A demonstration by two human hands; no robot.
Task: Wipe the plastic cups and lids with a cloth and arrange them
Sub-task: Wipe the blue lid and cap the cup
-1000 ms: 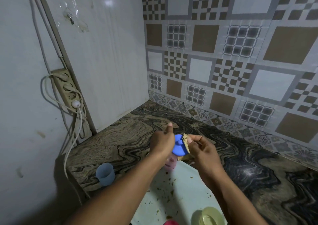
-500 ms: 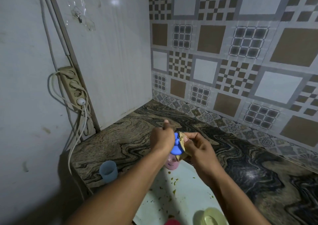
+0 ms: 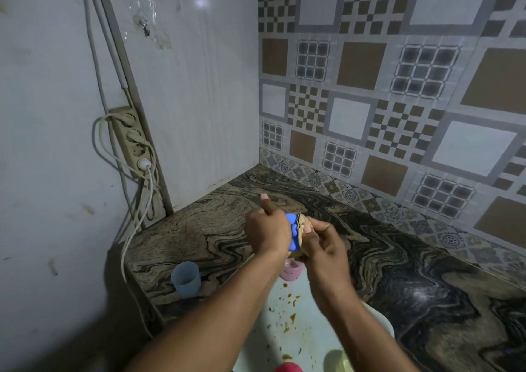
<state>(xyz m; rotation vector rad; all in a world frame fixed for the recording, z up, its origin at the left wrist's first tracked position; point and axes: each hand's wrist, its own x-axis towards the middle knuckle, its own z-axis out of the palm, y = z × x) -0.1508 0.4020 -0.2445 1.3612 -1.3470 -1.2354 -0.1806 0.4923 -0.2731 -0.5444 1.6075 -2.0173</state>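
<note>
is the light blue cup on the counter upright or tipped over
Upright. The light blue cup stands on the counter with its open mouth facing up and its inside visible; whether anything is in it cannot be told.

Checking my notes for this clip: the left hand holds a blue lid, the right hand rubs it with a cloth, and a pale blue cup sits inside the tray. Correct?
Not quite. The head view shows the pale blue cup standing on the countertop, left of the tray, not inside it. The rest holds.

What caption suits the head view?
Left hand holds a blue lid while right hand rubs it with a cloth.

Patterned tile wall (image 3: 398,92), marbled counter (image 3: 199,229)
</note>
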